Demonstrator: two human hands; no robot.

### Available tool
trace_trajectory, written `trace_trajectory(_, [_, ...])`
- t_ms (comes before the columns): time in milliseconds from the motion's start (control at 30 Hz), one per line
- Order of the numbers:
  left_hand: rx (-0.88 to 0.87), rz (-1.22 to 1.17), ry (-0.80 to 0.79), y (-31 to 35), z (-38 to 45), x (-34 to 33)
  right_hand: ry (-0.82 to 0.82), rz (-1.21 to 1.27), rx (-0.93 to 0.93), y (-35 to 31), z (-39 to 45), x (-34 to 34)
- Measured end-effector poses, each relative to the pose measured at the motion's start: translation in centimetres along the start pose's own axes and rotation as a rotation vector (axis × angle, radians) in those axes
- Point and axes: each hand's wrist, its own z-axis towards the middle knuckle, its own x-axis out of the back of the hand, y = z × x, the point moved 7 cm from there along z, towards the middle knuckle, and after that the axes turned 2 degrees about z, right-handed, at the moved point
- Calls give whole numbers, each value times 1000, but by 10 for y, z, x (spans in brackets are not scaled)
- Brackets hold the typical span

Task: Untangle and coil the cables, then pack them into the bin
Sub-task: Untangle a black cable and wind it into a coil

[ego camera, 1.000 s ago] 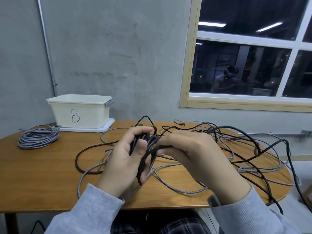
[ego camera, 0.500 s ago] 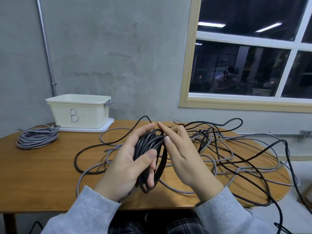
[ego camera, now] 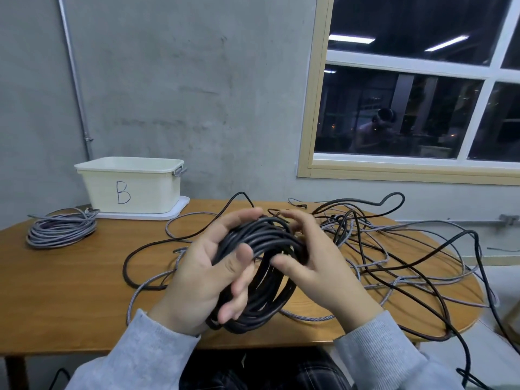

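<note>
My left hand (ego camera: 202, 277) grips a coil of black cable (ego camera: 270, 277) above the table's front edge, thumb across its loops. My right hand (ego camera: 318, 266) holds the coil's right side, thumb on the front and fingers curled behind its top. The cable's loose length (ego camera: 394, 266) trails right over the table and off its edge. A grey braided cable (ego camera: 374, 260) lies tangled with it. The cream bin (ego camera: 132, 190) marked B stands at the back left. A coiled grey cable (ego camera: 60, 232) lies left of the bin.
The bin sits on its white lid (ego camera: 180, 209) on the round wooden table (ego camera: 70, 291). A concrete wall runs behind the table, with a window at the right. Black cable hangs to the floor at the right.
The black coil has grown by another loop. My right hand swung from the coil's front round to its right side and closed on it. The loose black cable on the table shifted.
</note>
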Motion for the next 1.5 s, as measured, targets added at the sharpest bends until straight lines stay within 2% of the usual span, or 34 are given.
trace_trajectory(167, [-4, -80, 22, 4, 0, 1, 175, -1, 144, -3, -4, 18])
trace_trajectory(300, [-35, -129, -2, 6, 0, -1, 214, -60, 192, -9, -2, 15])
trace_trajectory(400, [-71, -171, 61, 9, 0, 1, 182, -72, 151, -8, 1, 10])
trace_trajectory(467, [-131, -215, 139, 14, 1, 4, 119, -71, 126, -7, 1, 4])
trace_trajectory(633, [-213, -323, 475, 18, -1, 23, 7, -245, 35, 3, -1, -4])
trace_trajectory(800, [-292, -296, 750, 19, -11, 51, -34, -240, -109, 13, -4, -7])
trace_trajectory(867, [-323, -250, 814, 19, -14, 56, -51, -247, -124, 12, -5, -7])
trace_trajectory(1233, [-425, -107, 960, 26, -22, 65, -158, -317, -166, 2, -4, -7])
trace_trajectory(1500, [-464, 22, 877, 35, -20, 56, -210, -405, -33, -27, -9, 3])
